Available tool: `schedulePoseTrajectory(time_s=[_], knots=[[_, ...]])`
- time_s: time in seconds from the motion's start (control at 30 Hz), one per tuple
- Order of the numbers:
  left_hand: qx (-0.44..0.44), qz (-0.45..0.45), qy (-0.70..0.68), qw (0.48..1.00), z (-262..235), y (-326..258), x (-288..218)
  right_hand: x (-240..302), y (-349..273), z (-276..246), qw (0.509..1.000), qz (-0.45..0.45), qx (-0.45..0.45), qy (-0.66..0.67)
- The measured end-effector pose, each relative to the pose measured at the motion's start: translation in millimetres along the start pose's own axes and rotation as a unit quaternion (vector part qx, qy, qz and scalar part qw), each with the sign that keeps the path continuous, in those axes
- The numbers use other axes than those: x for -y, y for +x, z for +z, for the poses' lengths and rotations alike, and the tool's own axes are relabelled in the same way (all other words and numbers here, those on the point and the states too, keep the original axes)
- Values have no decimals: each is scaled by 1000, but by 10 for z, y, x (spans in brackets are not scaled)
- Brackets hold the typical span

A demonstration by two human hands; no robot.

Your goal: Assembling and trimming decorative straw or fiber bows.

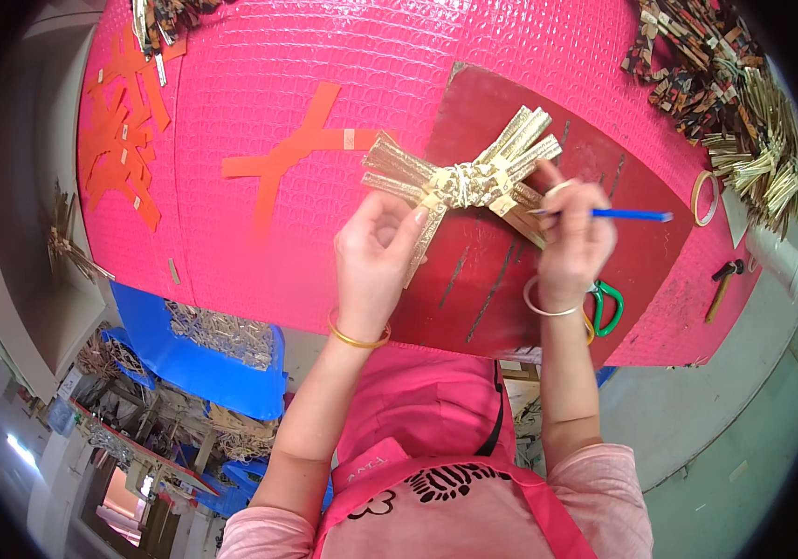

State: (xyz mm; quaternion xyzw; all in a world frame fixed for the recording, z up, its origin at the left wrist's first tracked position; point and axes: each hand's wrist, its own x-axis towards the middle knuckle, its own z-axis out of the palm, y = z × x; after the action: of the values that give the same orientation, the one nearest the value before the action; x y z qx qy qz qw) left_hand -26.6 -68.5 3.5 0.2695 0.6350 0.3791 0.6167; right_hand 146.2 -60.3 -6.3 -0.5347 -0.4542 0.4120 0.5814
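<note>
A bundle of shiny gold straps (466, 186), gathered and bound at its middle with its ends fanning out both ways, is held up over a dark red board (488, 312). My left hand (373, 244) is closed on the bundle's lower left straps, thumb on top. My right hand (576, 238), slightly blurred, grips a blue pen (639, 215) whose tip points left at the lower right straps. Its fingers are beside the bundle's right end; whether they also touch the straps I cannot tell. Green-handled scissors (610, 307) lie near my right wrist, partly hidden by it.
Pink textured sheeting (324, 42) covers the table. Orange cut-out pieces (292, 154) lie at the left, several heaped. Dark patterned and gold strap bundles (758, 154) pile up at the far right, near a tape roll (704, 198) and a hammer (722, 287). A blue chair (199, 349) stands lower left.
</note>
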Motion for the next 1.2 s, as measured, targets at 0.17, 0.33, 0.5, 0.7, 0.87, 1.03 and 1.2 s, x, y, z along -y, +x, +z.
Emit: schedulePoseTrajectory(time_s=[0.17, 0.33, 0.5, 0.7, 0.87, 1.03, 1.2], knots=[[-86, 264, 394, 876, -46, -103, -50, 16, 1163, 214, 943, -21, 127, -309], [-37, 252, 490, 834, 32, -87, 69, -189, 1617, 241, 838, -53, 191, -509], [-22, 182, 373, 909, -118, -112, 17, 438, 229, -418, 827, 76, 273, -485], [145, 317, 275, 896, 421, -258, -379, 374, -467, -797, 949, 119, 34, -290], [154, 592, 208, 764, 1289, -481, -1110, 1019, -38, -1483, 973, 6, -220, -64], [146, 494, 296, 804, 1593, -478, -804, 1054, 1031, -2258, 955, 2, -265, -130], [236, 350, 308, 853, 1556, -664, -49, 258, 1603, -2707, 948, 150, -203, -196]])
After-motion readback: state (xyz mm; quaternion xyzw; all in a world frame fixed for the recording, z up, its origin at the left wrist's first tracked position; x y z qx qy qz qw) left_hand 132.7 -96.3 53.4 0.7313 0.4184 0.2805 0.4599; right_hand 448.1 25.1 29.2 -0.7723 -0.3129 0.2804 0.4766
